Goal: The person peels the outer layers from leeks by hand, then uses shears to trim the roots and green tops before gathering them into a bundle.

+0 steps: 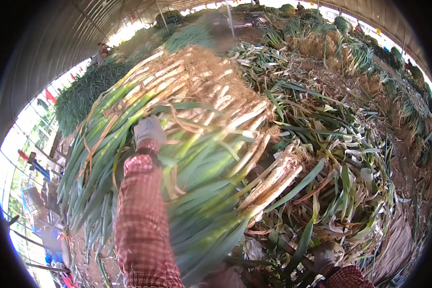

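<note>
Left grip [149, 130] against long onions [206, 165]

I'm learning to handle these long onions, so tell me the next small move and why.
Perhaps raise the right hand, if free, to the nearest white stalks: it sits low by the loose leaves, while the left hand is already at the onion pile.

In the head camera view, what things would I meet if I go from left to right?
Large red flag, left hand, pale upright pole at top centre, roots of the lowest stalk bundle, right hand.
</note>
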